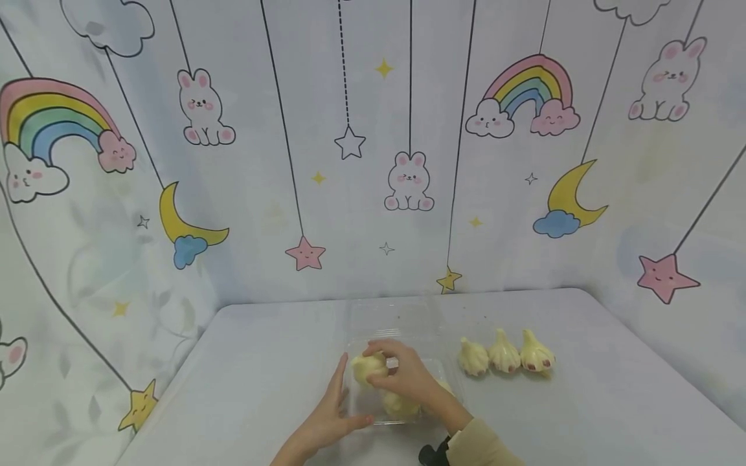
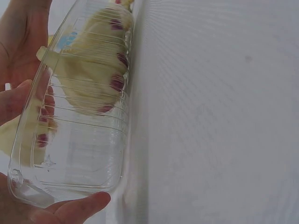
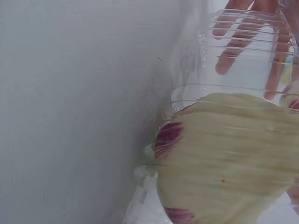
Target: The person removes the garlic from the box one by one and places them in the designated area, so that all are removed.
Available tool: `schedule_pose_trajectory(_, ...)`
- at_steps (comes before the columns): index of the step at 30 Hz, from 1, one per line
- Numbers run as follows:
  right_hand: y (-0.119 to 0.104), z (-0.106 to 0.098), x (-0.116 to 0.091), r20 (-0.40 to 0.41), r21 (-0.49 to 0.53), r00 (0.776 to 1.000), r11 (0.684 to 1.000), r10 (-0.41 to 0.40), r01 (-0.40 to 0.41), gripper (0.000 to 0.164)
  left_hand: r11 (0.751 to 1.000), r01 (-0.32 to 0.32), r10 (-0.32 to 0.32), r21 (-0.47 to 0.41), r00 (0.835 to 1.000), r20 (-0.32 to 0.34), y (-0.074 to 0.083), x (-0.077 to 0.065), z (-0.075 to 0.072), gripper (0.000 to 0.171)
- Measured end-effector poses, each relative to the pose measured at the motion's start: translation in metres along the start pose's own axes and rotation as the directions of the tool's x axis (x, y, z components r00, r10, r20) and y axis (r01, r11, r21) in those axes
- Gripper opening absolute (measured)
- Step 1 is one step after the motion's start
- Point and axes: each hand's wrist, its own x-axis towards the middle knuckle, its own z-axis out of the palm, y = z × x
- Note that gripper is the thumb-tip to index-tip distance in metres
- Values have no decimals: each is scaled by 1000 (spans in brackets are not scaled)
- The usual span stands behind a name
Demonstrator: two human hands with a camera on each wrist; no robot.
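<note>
My right hand [image 1: 405, 375] pinches a pale garlic bulb [image 1: 368, 369] between thumb and fingers, over the left part of a clear plastic container [image 1: 364, 409]. In the left wrist view that held bulb [image 2: 23, 140] shows its purple-marked base at the container's rim. Two more bulbs sit inside: one garlic bulb [image 1: 399, 406] at the front, another [image 1: 444, 388] on the right, partly covered by my right wrist. My left hand [image 1: 326, 417] touches the container's left side with straight fingers, its thumb along the front edge. Those fingers [image 3: 238, 44] show through the plastic in the right wrist view.
Three garlic bulbs [image 1: 504, 353] stand in a row on the white table, right of the container. The container's clear lid [image 1: 390, 318] lies folded back behind it. A patterned cloth [image 1: 350, 220] hangs behind the table [image 1: 256, 369]. A black object [image 1: 434, 454] shows beside the right sleeve.
</note>
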Motion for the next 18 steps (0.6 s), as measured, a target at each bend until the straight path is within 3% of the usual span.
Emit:
schedule_pose_trajectory(5,-12,-4,-3,-22,1,1000,1000,22,-22,31,1000,-1,1,-5,1000,-6,0,0,0,110)
schedule_pose_trajectory(12,26,-6,1,-33,-9,999,1000,20,-20,32,1000,5,-5,-5,1000,-19,-2,0,1,110)
schedule_pose_trajectory(18,27,-12,-3,-38,-56,999,998,30,-32,36,1000,9,-9,0,1000,-24,-3,2,1,111)
